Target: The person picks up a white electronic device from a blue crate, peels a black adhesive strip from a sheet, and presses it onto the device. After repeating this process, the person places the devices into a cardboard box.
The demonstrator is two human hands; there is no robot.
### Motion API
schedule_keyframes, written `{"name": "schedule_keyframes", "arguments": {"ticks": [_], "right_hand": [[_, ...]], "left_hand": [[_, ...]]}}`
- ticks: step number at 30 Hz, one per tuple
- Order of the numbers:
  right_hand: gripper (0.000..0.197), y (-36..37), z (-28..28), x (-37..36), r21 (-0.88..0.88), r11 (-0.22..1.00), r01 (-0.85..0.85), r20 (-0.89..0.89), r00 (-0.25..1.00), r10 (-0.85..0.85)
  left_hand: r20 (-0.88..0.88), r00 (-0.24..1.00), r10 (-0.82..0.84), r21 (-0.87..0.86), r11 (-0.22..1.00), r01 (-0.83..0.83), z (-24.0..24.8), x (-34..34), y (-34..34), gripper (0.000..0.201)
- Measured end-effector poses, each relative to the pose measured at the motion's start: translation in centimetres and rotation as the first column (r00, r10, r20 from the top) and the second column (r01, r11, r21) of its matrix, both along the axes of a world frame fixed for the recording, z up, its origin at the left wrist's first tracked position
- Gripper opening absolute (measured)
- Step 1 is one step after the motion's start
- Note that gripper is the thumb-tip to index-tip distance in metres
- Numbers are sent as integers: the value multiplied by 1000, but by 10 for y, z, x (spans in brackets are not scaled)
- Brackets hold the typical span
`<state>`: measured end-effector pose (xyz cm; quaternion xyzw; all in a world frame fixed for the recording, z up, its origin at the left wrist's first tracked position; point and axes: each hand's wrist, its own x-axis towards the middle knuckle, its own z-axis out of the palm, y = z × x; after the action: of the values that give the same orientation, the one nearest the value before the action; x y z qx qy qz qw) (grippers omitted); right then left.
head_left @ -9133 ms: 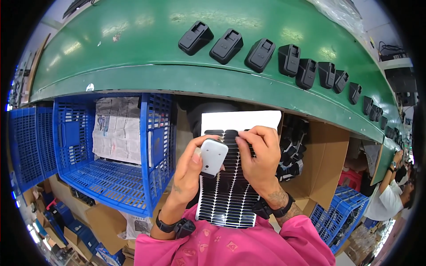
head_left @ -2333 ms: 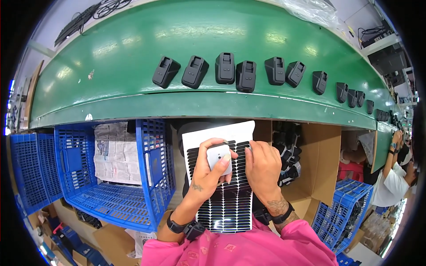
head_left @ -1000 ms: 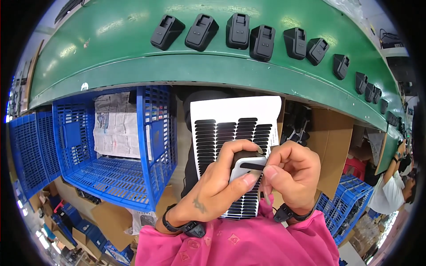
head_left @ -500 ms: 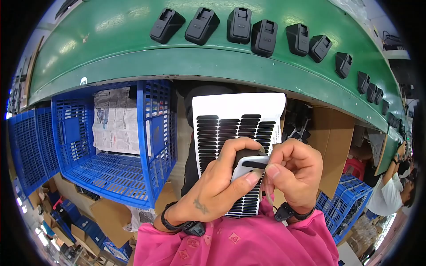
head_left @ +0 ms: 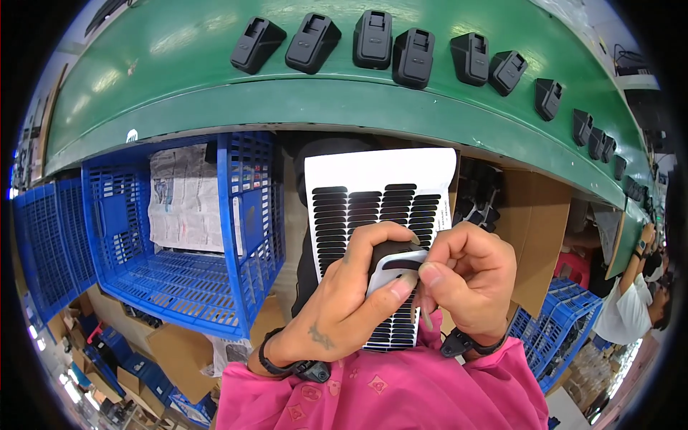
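My left hand (head_left: 342,304) is closed around a small device (head_left: 381,271) with a pale grey-white face and a dark body, tilted toward my right. A dark oblong sticker (head_left: 401,264) lies along the recess in its pale face. Thumb and forefinger of my right hand (head_left: 469,276) pinch together at the sticker's right end; the fingers partly hide that end. Under both hands, a white sheet (head_left: 380,166) carries columns of black oblong stickers of similar shape. My left fingers hide much of the device's body.
A green bench (head_left: 193,79) runs across the far side, with several black dock-like housings (head_left: 413,59) in a row. Left stands a blue crate (head_left: 233,236) with newspaper (head_left: 188,197) inside. To the right are a cardboard box (head_left: 534,229), another blue crate (head_left: 566,322) and a person (head_left: 623,308).
The device has tilted slightly in my left hand, showing more of its pale rim, and the dark sticker sits deeper in the recess. My right fingers stay at its edge, shifted slightly left.
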<state>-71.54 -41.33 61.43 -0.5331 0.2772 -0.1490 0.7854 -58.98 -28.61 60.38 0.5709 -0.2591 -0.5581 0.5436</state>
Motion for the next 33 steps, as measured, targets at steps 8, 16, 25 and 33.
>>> {"name": "schedule_keyframes", "arguments": {"ticks": [8, 16, 25, 33], "right_hand": [[7, 7, -2, 3, -72, 997, 39, -24, 999, -41], [9, 7, -2, 1, -125, 992, 13, -73, 997, -22], [9, 15, -8, 10, -112, 978, 177, -62, 981, -184], [10, 16, -23, -5, -233, 928, 291, -105, 941, -322]], "left_hand": [[56, 998, 33, -13, 999, -32, -2, -3, 3, 43], [130, 991, 41, -42, 998, -36, -2, -5, 1, 43], [78, 989, 129, -58, 990, -125, -13, -7, -5, 41], [-177, 965, 192, -53, 977, -204, -28, -12, -9, 48]]}}
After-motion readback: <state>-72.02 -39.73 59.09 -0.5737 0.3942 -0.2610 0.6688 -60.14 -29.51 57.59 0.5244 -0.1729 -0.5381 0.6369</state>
